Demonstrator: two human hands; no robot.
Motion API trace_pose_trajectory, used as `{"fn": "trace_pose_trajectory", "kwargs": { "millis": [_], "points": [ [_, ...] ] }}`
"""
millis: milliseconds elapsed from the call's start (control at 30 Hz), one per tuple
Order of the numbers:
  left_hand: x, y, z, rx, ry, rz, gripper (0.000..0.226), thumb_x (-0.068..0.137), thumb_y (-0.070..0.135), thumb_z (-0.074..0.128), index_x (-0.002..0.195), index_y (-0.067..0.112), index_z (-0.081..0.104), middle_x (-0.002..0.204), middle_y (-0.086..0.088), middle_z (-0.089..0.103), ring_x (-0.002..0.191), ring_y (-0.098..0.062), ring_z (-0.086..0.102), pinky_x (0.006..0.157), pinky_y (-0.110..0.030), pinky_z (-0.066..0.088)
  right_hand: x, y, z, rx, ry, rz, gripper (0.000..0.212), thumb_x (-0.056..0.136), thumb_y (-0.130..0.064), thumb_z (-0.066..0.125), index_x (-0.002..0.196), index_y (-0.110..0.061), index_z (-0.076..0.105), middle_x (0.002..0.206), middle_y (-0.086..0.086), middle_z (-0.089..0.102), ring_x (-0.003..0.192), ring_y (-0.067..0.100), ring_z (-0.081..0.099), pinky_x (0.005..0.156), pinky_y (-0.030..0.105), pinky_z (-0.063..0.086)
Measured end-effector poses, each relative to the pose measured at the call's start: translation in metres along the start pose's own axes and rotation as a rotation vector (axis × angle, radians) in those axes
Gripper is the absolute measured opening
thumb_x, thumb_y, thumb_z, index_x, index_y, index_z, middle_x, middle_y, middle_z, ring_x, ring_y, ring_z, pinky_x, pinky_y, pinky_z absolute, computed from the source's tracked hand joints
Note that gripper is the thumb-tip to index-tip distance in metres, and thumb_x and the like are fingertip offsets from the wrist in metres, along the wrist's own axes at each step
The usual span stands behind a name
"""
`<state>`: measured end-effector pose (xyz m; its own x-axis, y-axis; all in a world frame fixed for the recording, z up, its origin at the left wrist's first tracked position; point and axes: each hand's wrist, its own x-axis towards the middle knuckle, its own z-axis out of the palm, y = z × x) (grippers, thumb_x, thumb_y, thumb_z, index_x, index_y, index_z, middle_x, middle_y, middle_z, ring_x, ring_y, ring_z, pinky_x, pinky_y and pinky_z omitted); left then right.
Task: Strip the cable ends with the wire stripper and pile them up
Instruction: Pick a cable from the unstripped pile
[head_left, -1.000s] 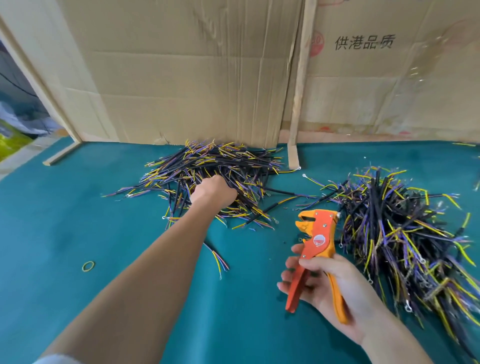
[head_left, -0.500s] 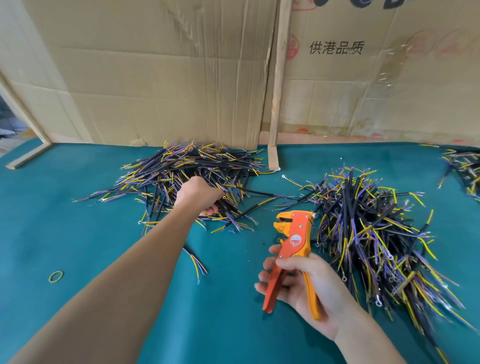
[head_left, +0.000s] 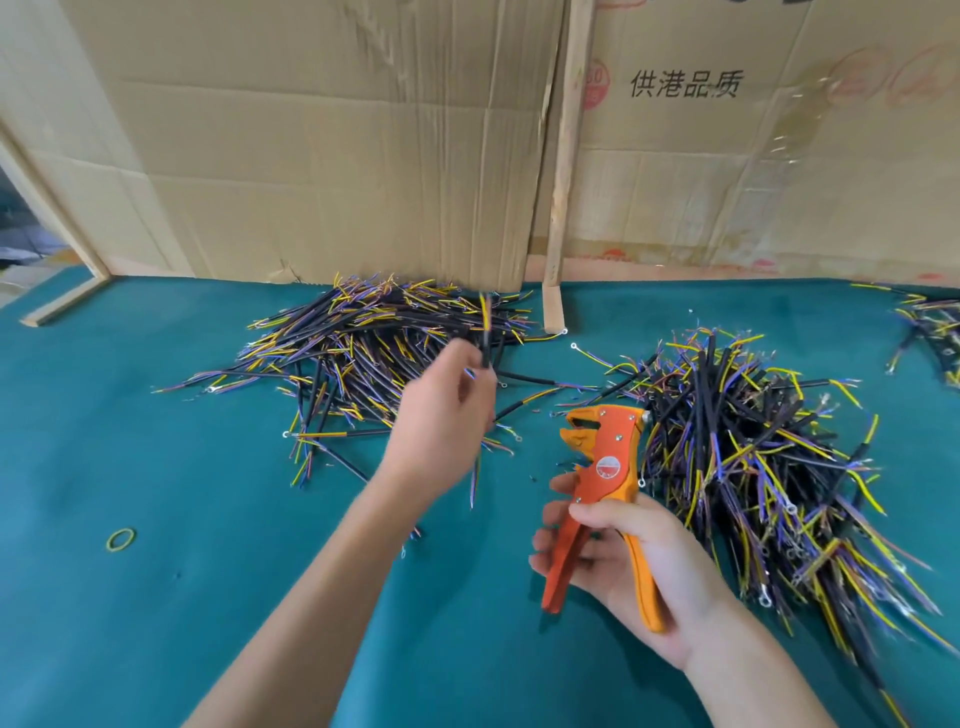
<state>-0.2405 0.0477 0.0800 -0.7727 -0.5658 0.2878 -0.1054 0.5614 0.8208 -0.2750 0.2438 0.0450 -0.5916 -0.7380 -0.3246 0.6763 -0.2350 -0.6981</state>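
Green table (head_left: 156, 597): hands hold cable (head_left: 485, 332), stripper (head_left: 602, 478).

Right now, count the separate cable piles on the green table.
3. One pile lies at the back centre beyond the left hand; one spreads right of the wire stripper; a third is cut off at the right edge.

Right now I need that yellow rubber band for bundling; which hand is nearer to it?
Left. The left hand is up and to the right of the rubber band, pinching a cable. The right hand holds the wire stripper, farther right.
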Motion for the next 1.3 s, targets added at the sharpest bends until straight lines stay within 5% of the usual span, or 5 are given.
{"fn": "trace_pose_trajectory", "kwargs": {
  "millis": [233,400,700,900,1300],
  "points": [
    [-0.068,-0.013,0.038,-0.164,-0.046,-0.015,0.023,0.096,0.004,0.061,0.087,0.025,0.059,0.081,0.007,0.067,0.065,-0.013,0.064,0.062,-0.027,0.053,-0.002,-0.009,-0.006,0.005,-0.094,-0.225,0.051,0.073,-0.004,0.067,0.123,0.004,0.062,0.126,0.028,0.065,0.082,0.037,0.066,0.074,0.046,0.058],
    [-0.080,-0.011,0.053,-0.169,-0.018,-0.056,0.026,0.092,0.002,0.064,0.098,0.025,0.073,0.069,0.009,0.064,0.061,-0.011,0.055,0.061,-0.018,0.044,-0.003,-0.011,-0.010,-0.037,-0.125,-0.310,0.048,0.075,-0.002,0.067,0.122,0.003,0.068,0.138,0.021,0.061,0.085,0.036,0.065,0.075,0.045,0.057],
    [-0.071,0.001,0.058,-0.344,-0.044,-0.112,0.010,0.094,0.026,0.066,0.088,0.023,0.074,0.068,0.007,0.067,0.064,-0.022,0.063,0.067,-0.046,0.058,-0.002,-0.011,-0.013,-0.111,-0.122,-0.286,0.050,0.079,-0.006,0.065,0.130,-0.006,0.068,0.110,0.024,0.068,0.084,0.030,0.068,0.076,0.044,0.057],
    [-0.060,0.004,0.064,-0.576,-0.018,-0.279,0.018,0.094,0.012,0.068,0.077,0.016,0.074,0.064,-0.003,0.064,0.042,-0.011,0.049,0.040,-0.023,0.040,-0.002,-0.009,-0.009,-0.114,-0.138,-0.235,0.058,0.080,-0.005,0.066,0.137,-0.011,0.064,0.092,0.023,0.058,0.086,0.034,0.068,0.078,0.044,0.057],
    [-0.056,-0.011,0.062,-0.867,-0.058,-0.437,0.015,0.091,0.010,0.068,0.085,0.019,0.058,0.070,-0.003,0.055,0.048,-0.014,0.041,0.045,-0.024,0.031,-0.001,-0.003,-0.011,-0.060,-0.189,-0.197,0.053,0.084,-0.004,0.065,0.136,-0.009,0.064,0.108,0.025,0.064,0.088,0.033,0.069,0.080,0.045,0.058]
  ]
}}
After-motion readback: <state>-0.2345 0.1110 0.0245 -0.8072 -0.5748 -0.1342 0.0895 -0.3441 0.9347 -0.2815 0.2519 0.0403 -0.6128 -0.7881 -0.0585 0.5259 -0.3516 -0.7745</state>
